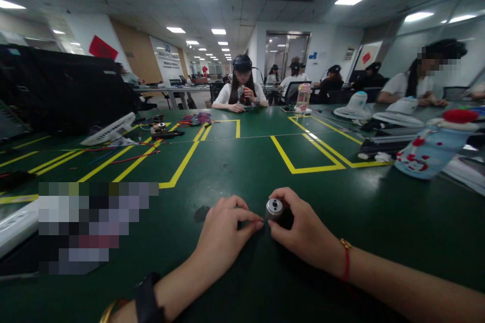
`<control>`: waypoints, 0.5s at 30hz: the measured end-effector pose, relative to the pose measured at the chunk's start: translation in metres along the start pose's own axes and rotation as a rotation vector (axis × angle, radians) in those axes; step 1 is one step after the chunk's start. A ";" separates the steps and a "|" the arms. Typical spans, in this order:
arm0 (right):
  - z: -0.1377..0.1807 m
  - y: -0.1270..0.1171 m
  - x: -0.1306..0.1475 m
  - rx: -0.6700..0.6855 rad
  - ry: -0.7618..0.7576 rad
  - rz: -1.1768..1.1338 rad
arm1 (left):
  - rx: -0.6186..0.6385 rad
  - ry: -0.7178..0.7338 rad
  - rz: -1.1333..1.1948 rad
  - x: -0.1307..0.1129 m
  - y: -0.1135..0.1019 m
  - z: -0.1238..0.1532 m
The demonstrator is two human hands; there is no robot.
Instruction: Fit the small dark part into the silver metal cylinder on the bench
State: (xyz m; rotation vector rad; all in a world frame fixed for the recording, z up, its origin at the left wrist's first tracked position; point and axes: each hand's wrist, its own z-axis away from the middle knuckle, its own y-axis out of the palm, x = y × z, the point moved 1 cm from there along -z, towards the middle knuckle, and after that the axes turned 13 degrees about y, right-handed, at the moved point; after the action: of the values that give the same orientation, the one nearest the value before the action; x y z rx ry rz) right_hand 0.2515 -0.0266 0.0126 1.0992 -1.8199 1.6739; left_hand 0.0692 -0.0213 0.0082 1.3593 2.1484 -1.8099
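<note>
A small cylindrical metal motor (274, 207) stands upright on the green table, its silver end face with dark holes turned up. My right hand (299, 222) is closed around it, thumb on the near side and fingers on the far side. Just left of the motor, my left hand (229, 224) pinches with thumb and forefinger close to the tabletop. Whatever lies between those fingertips is too small to make out. The left fingertips are apart from the motor by a narrow gap.
Yellow tape (318, 169) marks areas on the green table (242, 166). Loose wires (195, 119) lie at the far left, near a black monitor (68, 91). At the right stand a blue bottle (428, 149) and white fans (352, 108). A person (240, 91) sits opposite.
</note>
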 end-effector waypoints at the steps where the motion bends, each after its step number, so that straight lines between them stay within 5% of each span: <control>1: -0.001 0.000 0.000 -0.002 0.000 -0.006 | 0.009 0.004 -0.007 0.000 0.001 0.000; 6: -0.010 -0.022 -0.016 -0.086 0.077 0.001 | -0.089 -0.076 0.181 0.011 -0.018 0.005; 15: -0.026 -0.114 -0.108 -0.395 0.296 0.357 | -0.290 -0.384 0.399 0.047 -0.047 0.020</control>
State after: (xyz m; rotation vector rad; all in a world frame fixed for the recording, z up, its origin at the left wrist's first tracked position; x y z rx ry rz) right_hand 0.3996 0.0313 0.0062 0.3575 -2.1042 1.4649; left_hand 0.0014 -0.0078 0.0141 1.1556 1.7124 -1.4061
